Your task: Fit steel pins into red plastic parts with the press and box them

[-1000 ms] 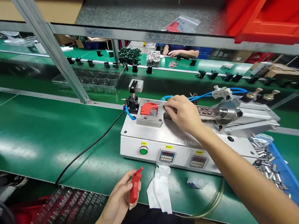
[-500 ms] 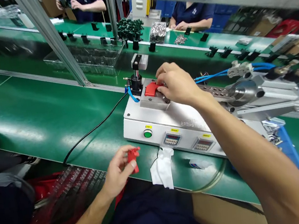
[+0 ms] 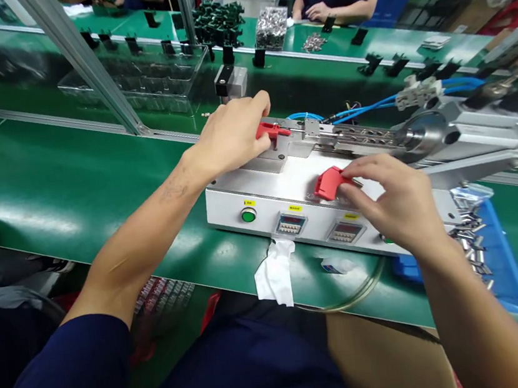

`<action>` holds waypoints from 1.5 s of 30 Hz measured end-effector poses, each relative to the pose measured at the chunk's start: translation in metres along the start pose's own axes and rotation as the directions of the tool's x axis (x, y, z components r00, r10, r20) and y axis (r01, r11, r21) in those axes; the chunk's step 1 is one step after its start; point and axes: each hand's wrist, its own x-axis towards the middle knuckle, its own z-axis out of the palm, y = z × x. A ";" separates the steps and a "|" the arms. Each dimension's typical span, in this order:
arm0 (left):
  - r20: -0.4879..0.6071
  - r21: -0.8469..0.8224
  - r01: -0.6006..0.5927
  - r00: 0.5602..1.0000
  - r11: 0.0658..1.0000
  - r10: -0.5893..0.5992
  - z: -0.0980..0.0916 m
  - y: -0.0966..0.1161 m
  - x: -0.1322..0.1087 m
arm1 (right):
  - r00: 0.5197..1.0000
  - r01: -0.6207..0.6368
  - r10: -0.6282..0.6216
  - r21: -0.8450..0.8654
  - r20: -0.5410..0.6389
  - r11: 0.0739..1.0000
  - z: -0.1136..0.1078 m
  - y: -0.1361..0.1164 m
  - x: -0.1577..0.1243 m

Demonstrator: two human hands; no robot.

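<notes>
My left hand (image 3: 233, 135) reaches over the metal fixture block (image 3: 294, 149) on top of the white press machine (image 3: 282, 194) and pinches a red plastic part (image 3: 271, 131) sitting in the fixture. My right hand (image 3: 395, 202) hovers over the machine's top plate nearer to me, its fingers closed on a second red plastic part (image 3: 328, 183). A silver pneumatic cylinder (image 3: 450, 133) with blue hoses (image 3: 362, 109) points at the fixture from the right.
A green button (image 3: 249, 215) and two counters are on the machine's front. A white cloth (image 3: 275, 270) hangs at the bench edge. A blue bin (image 3: 499, 265) of metal pins sits right. Clear trays (image 3: 145, 76) and other workers' hands lie beyond the frame post (image 3: 82, 58).
My left hand has come up from the bench edge with its red part to the fixture. My right hand has lifted the earlier red part out and drawn it back toward me.
</notes>
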 end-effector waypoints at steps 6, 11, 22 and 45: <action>-0.044 0.086 0.050 0.998 0.995 -0.046 0.009 0.006 0.003 | 1.000 -0.024 0.024 0.024 -0.006 0.999 0.008 0.007 -0.012; -0.121 0.106 -0.076 0.989 0.991 0.089 0.011 0.005 -0.026 | 1.000 -0.020 0.020 0.015 0.016 1.000 0.012 0.009 -0.014; -0.365 0.087 -0.250 0.893 0.964 0.265 0.026 0.007 -0.075 | 0.980 -0.057 0.035 -0.110 -0.197 0.992 -0.028 0.006 -0.084; -0.099 -0.090 -0.284 0.956 0.955 0.275 0.051 0.008 -0.139 | 0.975 -0.218 0.202 -0.203 -0.097 0.954 -0.014 0.021 -0.146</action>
